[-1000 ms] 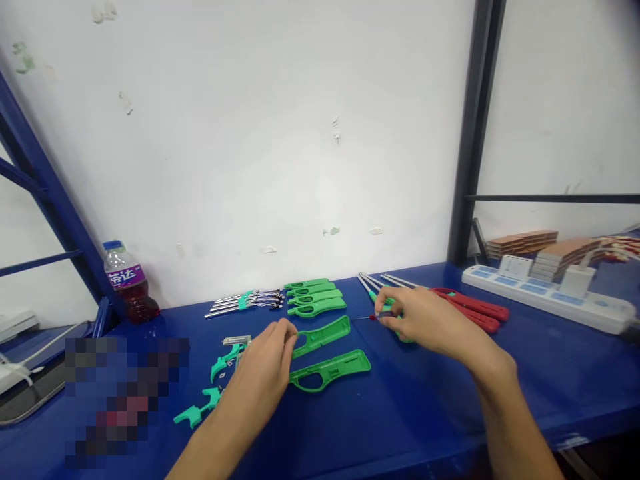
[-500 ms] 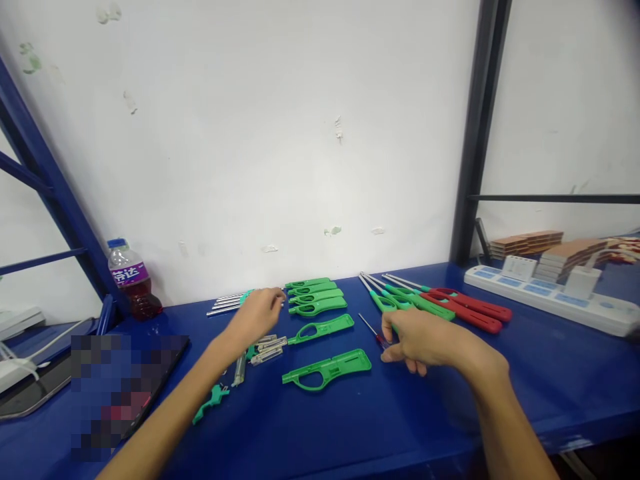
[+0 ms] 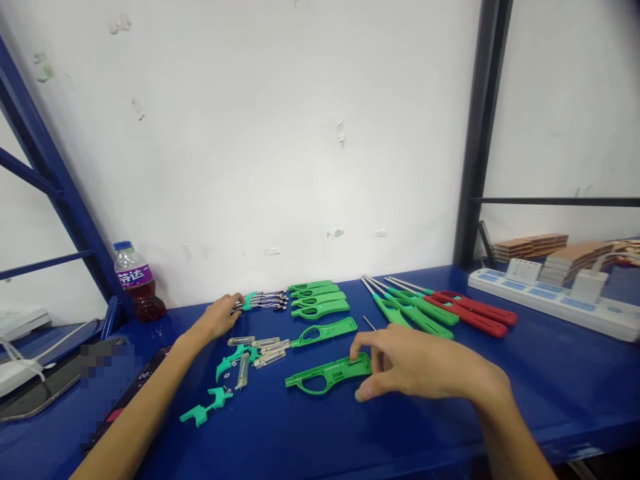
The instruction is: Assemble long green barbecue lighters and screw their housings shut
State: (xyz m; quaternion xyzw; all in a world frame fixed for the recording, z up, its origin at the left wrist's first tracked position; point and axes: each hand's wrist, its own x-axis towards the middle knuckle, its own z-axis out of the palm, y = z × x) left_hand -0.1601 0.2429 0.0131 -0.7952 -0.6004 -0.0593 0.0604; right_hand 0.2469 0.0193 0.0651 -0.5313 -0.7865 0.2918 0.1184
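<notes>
Green shell [image 3: 323, 377] — by right fingers [image 3: 363, 339]

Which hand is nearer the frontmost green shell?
Right. The right hand is at the wide end of the green shell; the left hand is farther back, well to its left.

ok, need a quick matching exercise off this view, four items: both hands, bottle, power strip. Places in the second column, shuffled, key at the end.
Things
1. left hand
2. right hand
3. drink bottle
4. power strip

Places
A. beside the blue rack post
B. at the row of metal-tube assemblies
C. to the right of the red-handled lighters
D. at the wide end of the nearest green shell half

Pairs: 1-B, 2-D, 3-A, 4-C
</notes>
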